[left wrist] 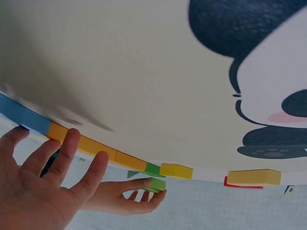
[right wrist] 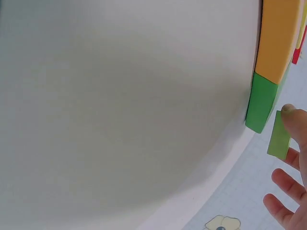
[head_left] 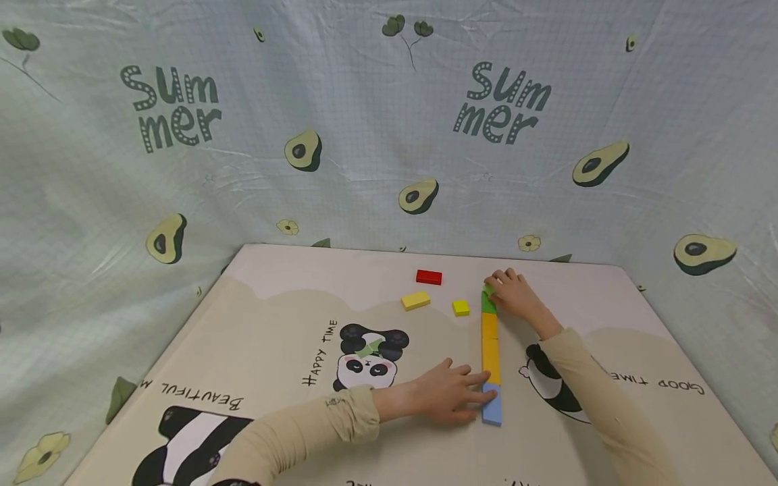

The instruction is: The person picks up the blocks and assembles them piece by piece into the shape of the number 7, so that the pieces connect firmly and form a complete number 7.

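Note:
A straight row of flat blocks lies on the table: a blue block [head_left: 492, 410] nearest, orange blocks [head_left: 489, 347] in the middle, a green block [right wrist: 262, 103] at the far end. My left hand [head_left: 452, 393] reaches in from the left with fingers spread, its fingertips at the blue block and the adjoining orange one. Beyond the row's far end, my right hand [head_left: 515, 297] pinches a light green block [right wrist: 278, 136] between thumb and finger. In the right wrist view, that block appears apart from the green block, above the tabletop.
Left of the row's far end lie a small yellow block [head_left: 460, 308], a longer pale yellow block [head_left: 416, 301] and a red block [head_left: 429, 277]. A panda-printed cover [head_left: 273, 324] spans the table. An avocado-patterned sheet [head_left: 358, 101] hangs behind and at the sides.

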`<action>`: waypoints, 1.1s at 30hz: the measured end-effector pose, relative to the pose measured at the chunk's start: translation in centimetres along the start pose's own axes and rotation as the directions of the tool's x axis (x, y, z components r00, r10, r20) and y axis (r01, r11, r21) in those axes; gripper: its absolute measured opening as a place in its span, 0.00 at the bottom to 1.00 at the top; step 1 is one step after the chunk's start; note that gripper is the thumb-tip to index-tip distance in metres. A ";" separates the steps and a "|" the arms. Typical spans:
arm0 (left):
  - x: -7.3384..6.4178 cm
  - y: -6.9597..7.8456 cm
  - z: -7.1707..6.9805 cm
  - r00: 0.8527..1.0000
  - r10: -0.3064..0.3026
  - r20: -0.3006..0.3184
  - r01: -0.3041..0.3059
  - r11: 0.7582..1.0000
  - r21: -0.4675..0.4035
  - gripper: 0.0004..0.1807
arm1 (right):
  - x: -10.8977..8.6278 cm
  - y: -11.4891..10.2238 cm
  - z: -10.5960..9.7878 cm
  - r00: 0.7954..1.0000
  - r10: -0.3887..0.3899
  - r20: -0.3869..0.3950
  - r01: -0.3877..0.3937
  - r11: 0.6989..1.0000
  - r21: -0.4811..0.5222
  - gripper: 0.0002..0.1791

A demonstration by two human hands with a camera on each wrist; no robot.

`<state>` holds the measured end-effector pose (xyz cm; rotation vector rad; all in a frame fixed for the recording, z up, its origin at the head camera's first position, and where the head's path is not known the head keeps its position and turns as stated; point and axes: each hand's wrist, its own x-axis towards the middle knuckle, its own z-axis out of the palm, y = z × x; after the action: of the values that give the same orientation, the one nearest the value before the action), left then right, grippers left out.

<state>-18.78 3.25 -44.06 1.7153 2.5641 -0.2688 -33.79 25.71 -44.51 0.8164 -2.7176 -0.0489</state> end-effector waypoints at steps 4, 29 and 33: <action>0.0 0.0 -0.1 1.000 0.001 0.000 -0.001 1.000 0.010 0.27 | 0.5 0.2 0.0 1.000 0.022 0.004 -0.022 1.000 0.006 0.16; 0.0 0.0 0.0 1.000 0.010 -0.006 -0.010 0.999 0.038 0.27 | 2.6 0.8 1.2 0.974 0.172 0.149 -0.185 0.980 0.075 0.16; -0.1 0.0 0.0 1.000 0.008 -0.008 -0.008 0.999 0.039 0.27 | 2.7 0.9 1.2 0.965 0.188 0.181 -0.204 0.976 0.074 0.16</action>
<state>-18.76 3.17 -44.06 1.7429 2.5739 -0.3147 -36.77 24.99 -44.82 0.5865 -2.9711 0.0510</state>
